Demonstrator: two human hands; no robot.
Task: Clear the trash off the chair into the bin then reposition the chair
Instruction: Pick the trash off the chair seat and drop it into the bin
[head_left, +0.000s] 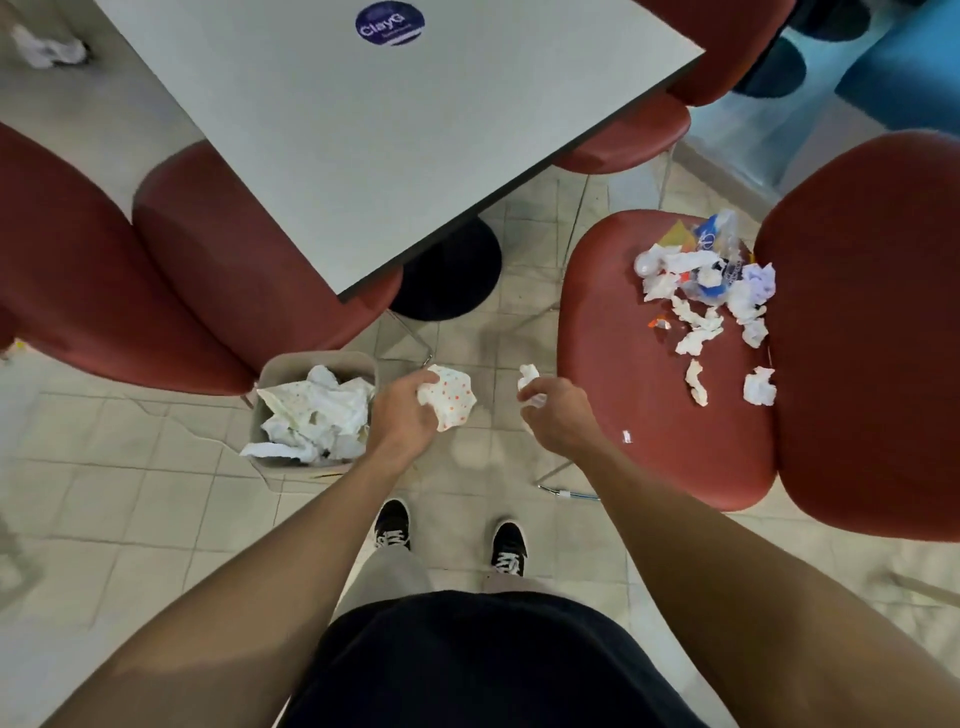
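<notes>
A red chair (634, 364) stands at the right with a heap of crumpled white tissues and plastic wrappers (706, 280) on its seat. A small grey bin (270, 371) on the floor at centre left holds crumpled paper. My left hand (405, 410) grips a white paper with orange dots (452, 400), just right of the bin. My right hand (556, 415) grips a small white tissue wad (530, 379) over the floor, beside the chair's left edge.
A grey table (389, 130) with a black round base (447, 275) fills the upper middle. Red chairs (156, 270) stand at the left and another (639, 130) behind the table. A crumpled tissue (47, 49) lies on the far-left floor. My feet (452, 540) stand on tiles.
</notes>
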